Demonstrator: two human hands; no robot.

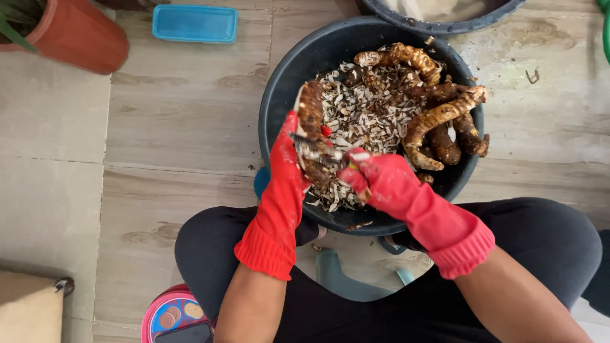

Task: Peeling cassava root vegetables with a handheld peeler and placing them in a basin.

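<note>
Both my hands wear red rubber gloves over a dark round basin. My left hand grips a long brown root held upright over the basin. My right hand holds a knife whose blade lies across the root's lower part. Inside the basin lie several unpeeled brown roots on the right and a heap of pale peelings in the middle.
A terracotta plant pot stands at the top left, and a blue plastic lid lies beside it on the tiled floor. A second dark basin sits behind. A pink tin is by my left knee.
</note>
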